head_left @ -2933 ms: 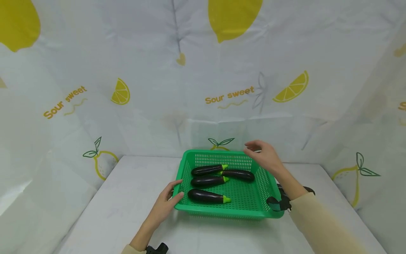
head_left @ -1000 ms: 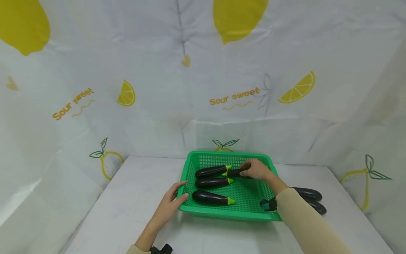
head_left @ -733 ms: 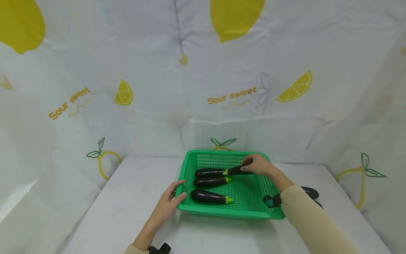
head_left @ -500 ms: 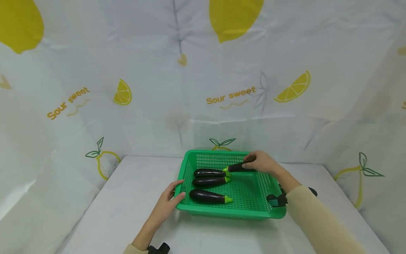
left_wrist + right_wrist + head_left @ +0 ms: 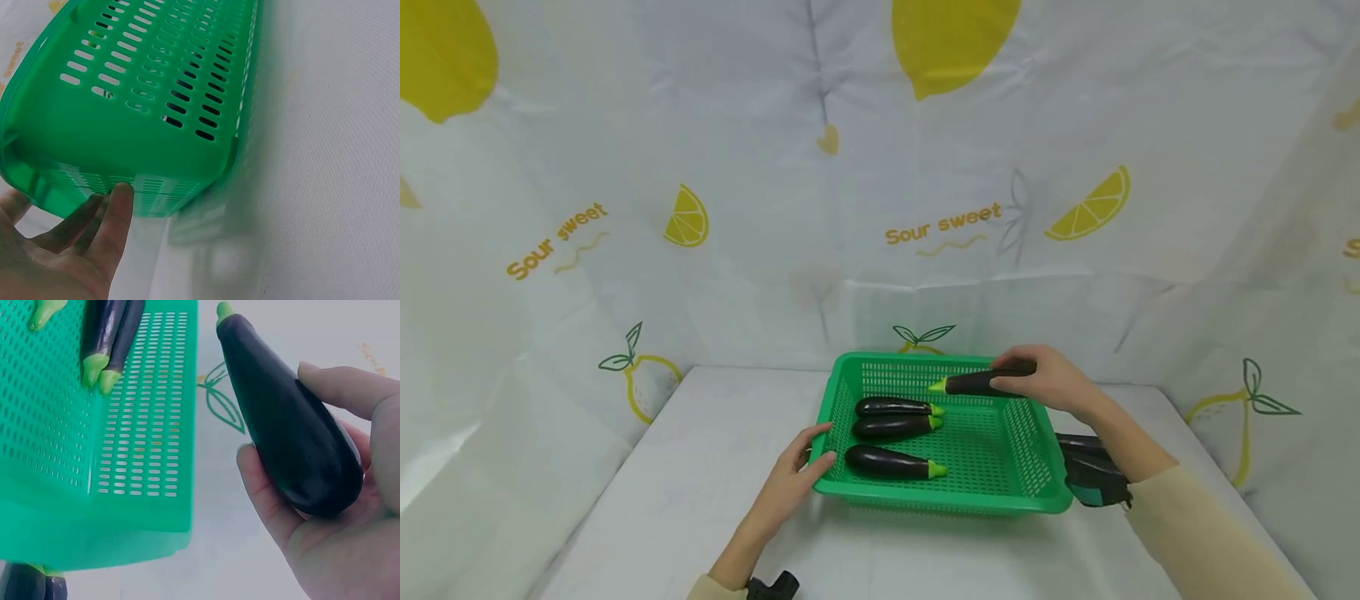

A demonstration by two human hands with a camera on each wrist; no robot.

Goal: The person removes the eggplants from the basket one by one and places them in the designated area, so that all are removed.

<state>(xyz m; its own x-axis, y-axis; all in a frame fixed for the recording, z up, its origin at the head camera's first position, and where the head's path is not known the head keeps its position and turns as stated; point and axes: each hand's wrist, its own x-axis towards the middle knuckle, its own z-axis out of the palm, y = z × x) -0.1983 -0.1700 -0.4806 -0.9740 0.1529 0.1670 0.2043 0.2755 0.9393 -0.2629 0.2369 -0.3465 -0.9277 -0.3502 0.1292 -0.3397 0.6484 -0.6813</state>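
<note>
My right hand (image 5: 1054, 382) grips an eggplant (image 5: 284, 419) between thumb and fingers, over the back right of a green slotted basket (image 5: 955, 502). Its green stem end points left in the head view. Three more eggplants lie in the basket: a front one (image 5: 887, 462), a middle one (image 5: 891, 427) and a back one (image 5: 893, 407), the last two side by side. At the basket's left end, my left hand (image 5: 790, 475) rests with thumb and index tips on the rim. In the left wrist view, other fingers (image 5: 112, 225) lie fairly straight against the outer wall.
Beyond the basket's right side, dark eggplants (image 5: 1078, 442) lie on the white table (image 5: 655, 492), partly hidden by my right wrist and its camera (image 5: 1093, 483). A white lemon-print sheet (image 5: 760, 208) hangs behind and at both sides.
My right hand went down into the basket, took hold of the eggplant at back right and lifted it up and rightward. The back eggplant shifted against its neighbour. My left hand stayed on the basket.
</note>
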